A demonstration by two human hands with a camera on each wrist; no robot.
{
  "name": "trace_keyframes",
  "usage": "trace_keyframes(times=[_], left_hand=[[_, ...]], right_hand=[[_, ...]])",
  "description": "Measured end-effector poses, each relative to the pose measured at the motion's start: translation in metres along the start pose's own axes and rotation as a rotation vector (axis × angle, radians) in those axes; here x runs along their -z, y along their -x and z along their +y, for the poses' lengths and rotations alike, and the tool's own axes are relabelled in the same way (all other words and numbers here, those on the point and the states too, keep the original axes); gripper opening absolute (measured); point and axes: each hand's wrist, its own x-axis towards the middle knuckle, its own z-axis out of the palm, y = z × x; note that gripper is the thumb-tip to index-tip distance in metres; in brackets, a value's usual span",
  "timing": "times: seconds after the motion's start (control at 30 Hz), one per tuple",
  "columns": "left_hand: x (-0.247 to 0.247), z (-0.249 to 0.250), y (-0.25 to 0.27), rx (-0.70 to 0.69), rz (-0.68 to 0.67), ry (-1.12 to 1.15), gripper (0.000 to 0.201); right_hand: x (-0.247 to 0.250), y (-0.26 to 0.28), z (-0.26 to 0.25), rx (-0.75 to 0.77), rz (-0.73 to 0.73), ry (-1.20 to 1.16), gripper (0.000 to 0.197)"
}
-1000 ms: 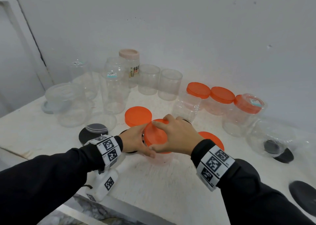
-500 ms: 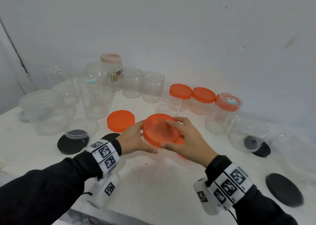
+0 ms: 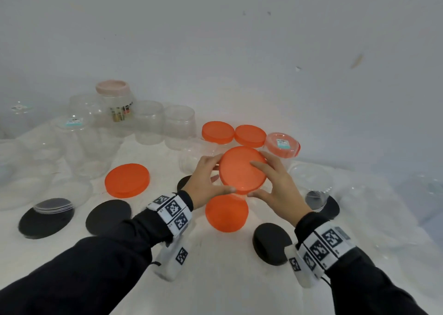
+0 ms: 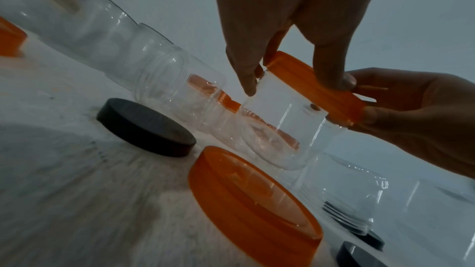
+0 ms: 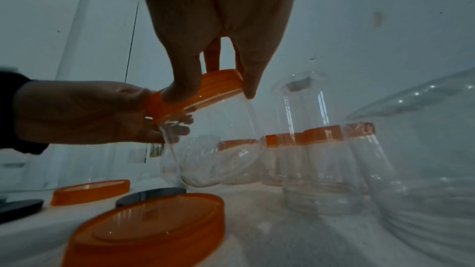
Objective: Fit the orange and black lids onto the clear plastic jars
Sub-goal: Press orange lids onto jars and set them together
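Note:
A clear jar [image 4: 282,129] with an orange lid [image 3: 242,169] on its mouth hangs tilted above the white table [image 3: 215,278], held between both hands. My left hand [image 3: 221,174] grips it from the left, fingers curled on the jar just under the lid and thumb on the rim. My right hand [image 3: 251,179] pinches the lid's rim [image 5: 197,92] from the right. Loose orange lids [image 3: 226,213] [image 3: 127,180] lie below and to the left. Black lids [image 3: 109,216] [image 3: 272,242] lie near my wrists.
Three jars with orange lids [image 3: 250,136] stand behind the held one. Several uncapped clear jars [image 3: 178,125] crowd the back left, one with a pink lid [image 3: 112,87]. Another black lid [image 3: 45,219] lies at the left, and a clear jar [image 3: 314,187] stands right of my right hand.
The jar with its orange lid has risen off the table and moved back toward the capped jars. Both hands kept hold; an orange lid shows beneath them.

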Motion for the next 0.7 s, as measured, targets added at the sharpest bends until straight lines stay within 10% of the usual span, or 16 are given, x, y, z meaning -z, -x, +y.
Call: trace_keyframes(times=[0.7], left_hand=[[-0.024, -0.023, -0.026, 0.057, 0.21, -0.1, 0.079]], right_hand=[[-0.034, -0.03, 0.036, 0.19, -0.077, 0.298, 0.047]])
